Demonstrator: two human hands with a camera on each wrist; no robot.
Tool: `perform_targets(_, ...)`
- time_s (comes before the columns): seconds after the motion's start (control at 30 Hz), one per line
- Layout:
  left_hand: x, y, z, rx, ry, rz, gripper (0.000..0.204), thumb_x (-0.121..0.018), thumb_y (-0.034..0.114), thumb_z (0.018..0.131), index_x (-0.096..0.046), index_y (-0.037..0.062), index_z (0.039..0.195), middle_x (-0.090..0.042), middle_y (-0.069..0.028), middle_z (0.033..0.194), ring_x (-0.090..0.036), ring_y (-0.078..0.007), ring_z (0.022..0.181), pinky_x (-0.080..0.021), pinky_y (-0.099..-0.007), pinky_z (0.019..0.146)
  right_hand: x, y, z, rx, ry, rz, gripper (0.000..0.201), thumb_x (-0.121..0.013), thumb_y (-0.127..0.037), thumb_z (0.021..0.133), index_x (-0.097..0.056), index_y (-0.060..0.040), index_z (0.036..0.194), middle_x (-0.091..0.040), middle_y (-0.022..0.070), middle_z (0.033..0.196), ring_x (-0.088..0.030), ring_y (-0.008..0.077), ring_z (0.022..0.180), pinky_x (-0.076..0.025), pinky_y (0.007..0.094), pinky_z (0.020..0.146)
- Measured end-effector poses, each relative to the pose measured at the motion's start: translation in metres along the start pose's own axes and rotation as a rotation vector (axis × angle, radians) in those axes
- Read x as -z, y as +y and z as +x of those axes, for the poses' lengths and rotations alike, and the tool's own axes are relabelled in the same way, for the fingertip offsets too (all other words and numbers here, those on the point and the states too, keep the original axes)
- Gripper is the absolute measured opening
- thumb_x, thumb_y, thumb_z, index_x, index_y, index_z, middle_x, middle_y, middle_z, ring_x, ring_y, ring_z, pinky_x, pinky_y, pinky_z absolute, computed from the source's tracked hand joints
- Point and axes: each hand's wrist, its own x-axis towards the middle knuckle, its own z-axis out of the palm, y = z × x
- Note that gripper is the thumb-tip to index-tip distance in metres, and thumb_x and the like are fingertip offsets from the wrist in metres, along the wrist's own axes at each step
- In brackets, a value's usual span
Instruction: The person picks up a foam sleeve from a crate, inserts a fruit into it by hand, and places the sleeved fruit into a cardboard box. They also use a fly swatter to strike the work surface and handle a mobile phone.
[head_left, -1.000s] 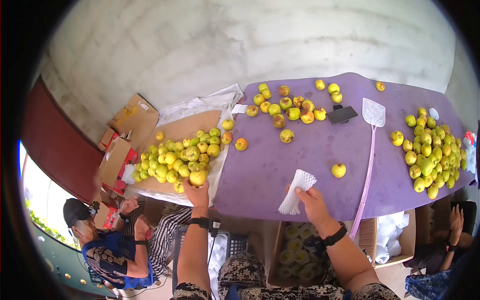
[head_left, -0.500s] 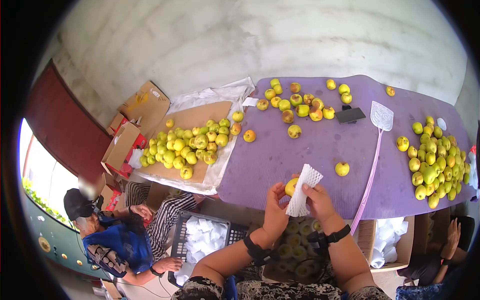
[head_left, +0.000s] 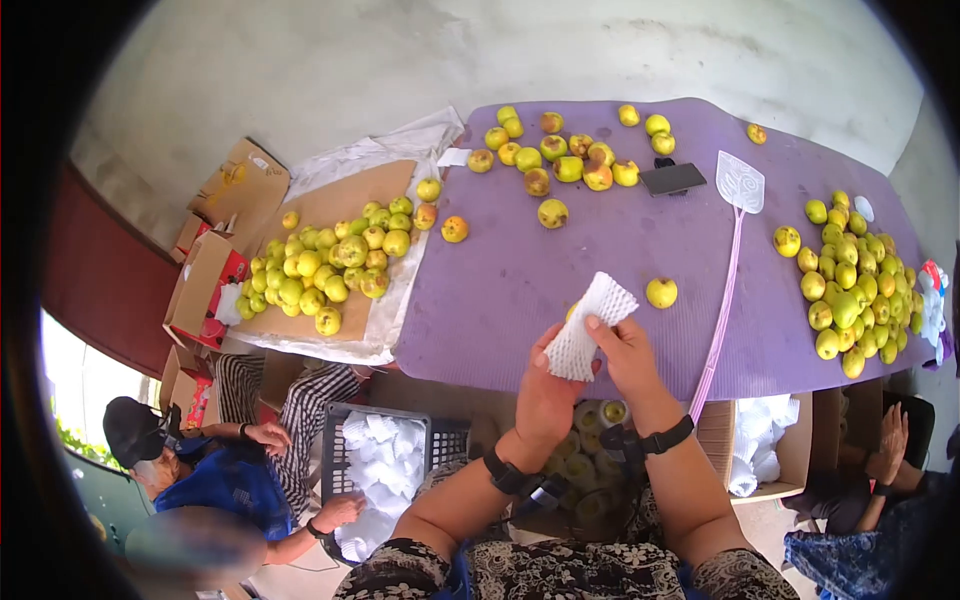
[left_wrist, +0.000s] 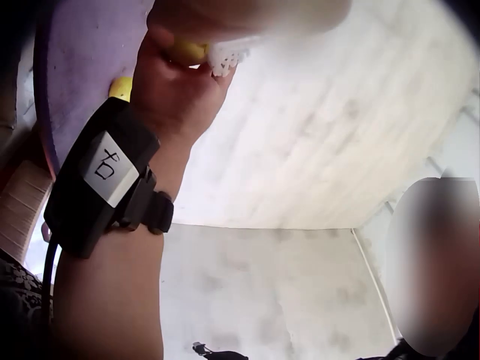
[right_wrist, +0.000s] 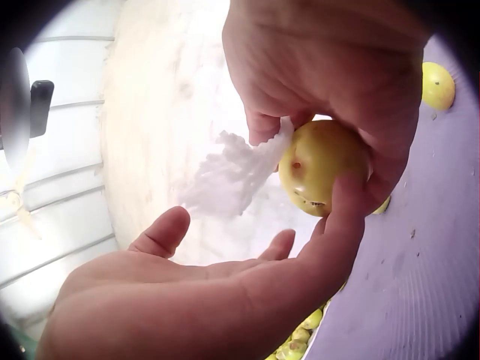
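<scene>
A white foam net (head_left: 592, 330) is pinched by my right hand (head_left: 632, 365), its thumb on the net's face. The right wrist view shows the net (right_wrist: 236, 176) spread beside a yellow-green apple (right_wrist: 322, 165), with my right hand's (right_wrist: 330, 75) fingers bent around the apple's far side. One finger of my left hand (right_wrist: 217, 292) presses on the apple from below, while its thumb stands apart. From the head, my left hand (head_left: 545, 400) lies left of the net. Much of the apple (left_wrist: 187, 52) is hidden by hands in the left wrist view.
Apples lie heaped on cardboard (head_left: 385, 185) at left and on the purple mat's (head_left: 480, 310) right side. A black phone (head_left: 673, 180) and a fly swatter (head_left: 740, 182) lie on the mat. Below stands a crate of foam nets (head_left: 385, 460). People sit at both sides.
My left hand has come from the left heap with an apple to the net in my right hand. The seated person at left has a hand at the crate.
</scene>
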Motion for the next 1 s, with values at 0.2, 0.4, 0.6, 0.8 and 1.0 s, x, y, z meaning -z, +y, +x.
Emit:
perform_targets(0.2, 0.026, 0.01, 0.011, -0.031, 0.294, 0.145, 0.022, -0.059, 0.006, 0.095, -0.05, 0.0055, 0.114, -0.06, -0.0088, 0.112, -0.06, -0.0154, 0.1, -0.051, -0.0288, 0.084, 0.001, 0.016, 0.002, 0.012, -0.052, -0.166, 0.04, -0.066, -0.024, 0.093, -0.055, -0.003, 0.126, -0.055, 0.0046, 0.119, -0.054, 0.0092, 0.095, -0.047, 0.0271, 0.082)
perform_targets(0.4, 0.075, 0.023, 0.027, -0.182, 0.415, 0.062, 0.016, -0.057, 0.011, 0.096, -0.049, 0.0101, 0.109, -0.064, -0.0065, 0.104, -0.064, -0.0177, 0.091, -0.056, -0.0334, 0.074, -0.006, 0.002, 0.003, 0.003, -0.191, 0.126, 0.048, -0.062, -0.015, 0.095, -0.044, -0.0069, 0.139, -0.049, 0.0073, 0.13, -0.052, 0.0184, 0.116, -0.052, 0.0345, 0.091)
perform_targets(0.6, 0.089, 0.032, 0.035, -0.059, 0.4, 0.055, 0.019, -0.059, 0.016, 0.095, -0.053, 0.0117, 0.113, -0.065, -0.0056, 0.105, -0.065, -0.0145, 0.088, -0.055, -0.0248, 0.066, -0.007, -0.003, 0.004, -0.119, -0.14, 0.196, 0.055, -0.061, -0.024, 0.095, -0.039, -0.0071, 0.143, -0.053, 0.008, 0.127, -0.056, 0.0188, 0.11, -0.054, 0.0343, 0.083)
perform_targets(0.8, 0.09, 0.041, 0.04, -0.135, 0.227, 0.061, 0.02, -0.06, 0.014, 0.096, -0.056, 0.0068, 0.114, -0.066, -0.0078, 0.107, -0.064, -0.017, 0.098, -0.054, -0.0317, 0.085, -0.001, -0.003, 0.004, -0.209, -0.236, 0.362, 0.066, -0.054, -0.046, 0.094, -0.041, 0.0009, 0.139, -0.061, 0.0115, 0.114, -0.067, 0.0275, 0.098, -0.056, 0.0309, 0.07)
perform_targets(1.0, 0.094, 0.049, 0.036, -0.129, 0.161, 0.151, 0.02, -0.061, 0.011, 0.095, -0.059, 0.0028, 0.113, -0.064, -0.0065, 0.104, -0.062, -0.0153, 0.096, -0.05, -0.031, 0.087, 0.005, -0.02, 0.002, -0.132, -0.51, 0.222, 0.074, -0.06, -0.037, 0.081, -0.043, 0.0056, 0.139, -0.057, 0.0125, 0.127, -0.059, 0.0203, 0.112, -0.048, 0.0314, 0.092)
